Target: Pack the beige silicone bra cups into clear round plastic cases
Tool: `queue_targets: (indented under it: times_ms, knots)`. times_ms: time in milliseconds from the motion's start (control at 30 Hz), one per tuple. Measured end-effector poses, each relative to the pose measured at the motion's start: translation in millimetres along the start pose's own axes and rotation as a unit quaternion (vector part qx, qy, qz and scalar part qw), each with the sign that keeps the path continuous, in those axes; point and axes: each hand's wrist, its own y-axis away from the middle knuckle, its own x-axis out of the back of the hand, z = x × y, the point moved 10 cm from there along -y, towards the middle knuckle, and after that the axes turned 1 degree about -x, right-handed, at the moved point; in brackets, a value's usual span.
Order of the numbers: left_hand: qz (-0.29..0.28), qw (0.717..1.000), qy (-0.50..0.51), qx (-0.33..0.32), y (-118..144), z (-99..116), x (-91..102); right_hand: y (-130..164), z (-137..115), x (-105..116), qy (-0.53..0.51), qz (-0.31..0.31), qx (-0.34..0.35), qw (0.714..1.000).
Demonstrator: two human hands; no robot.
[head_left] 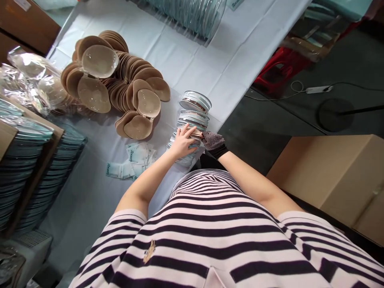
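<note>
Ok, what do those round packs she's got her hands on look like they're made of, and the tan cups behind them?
The stack of round packs looks like clear, glossy moulded plastic: rims catch light and you see through them. The tan cups look like soft silicone or gel, smooth with a dull sheen, though foam cannot be ruled out.
</note>
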Motion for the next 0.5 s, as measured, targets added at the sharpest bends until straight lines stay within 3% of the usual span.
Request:
queue_targets:
  times_ms: [200, 367, 500]
  knots:
    - [0.009, 1.000, -0.002, -0.029, 0, 3, 0.6, -8, 4, -19, -0.001, -0.063, -0.033, 0.997]
    - [0.063, 0.998, -0.008, 0.012, 3, -3, 8.4, 4, 10, -5, -0.057, -0.079, -0.068, 0.993]
    - [0.076, 0.997, 0.003, 0.015, 2, -3, 10.6, 16, 6, 9, -0.065, -0.049, -0.057, 0.995]
